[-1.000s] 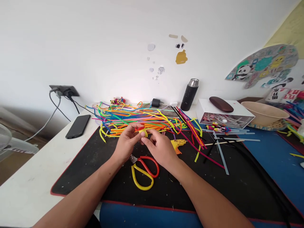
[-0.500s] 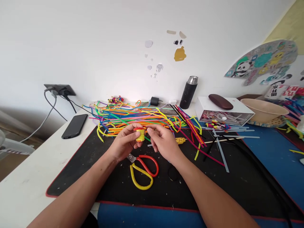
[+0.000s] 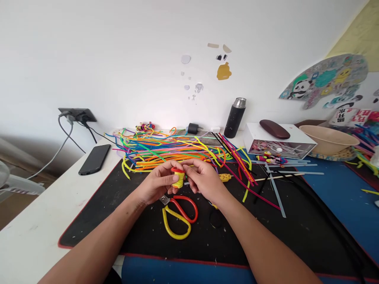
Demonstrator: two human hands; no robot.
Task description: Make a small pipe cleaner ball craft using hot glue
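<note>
From the head view, just above the scissors' [image 3: 181, 213] handles, the left hand [image 3: 156, 182] grips a yellow-and-red wound piece [image 3: 178, 180], long axis near upright. The right hand [image 3: 204, 179] bunches beside its red rim [image 3: 177, 170]; whether that grip is closed, I cannot tell.

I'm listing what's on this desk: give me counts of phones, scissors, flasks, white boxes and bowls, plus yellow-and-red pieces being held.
Phone: 1
Scissors: 1 pair
Black flask: 1
White box: 1
Beige bowl: 1
Yellow-and-red piece: 1
Total: 6
</note>
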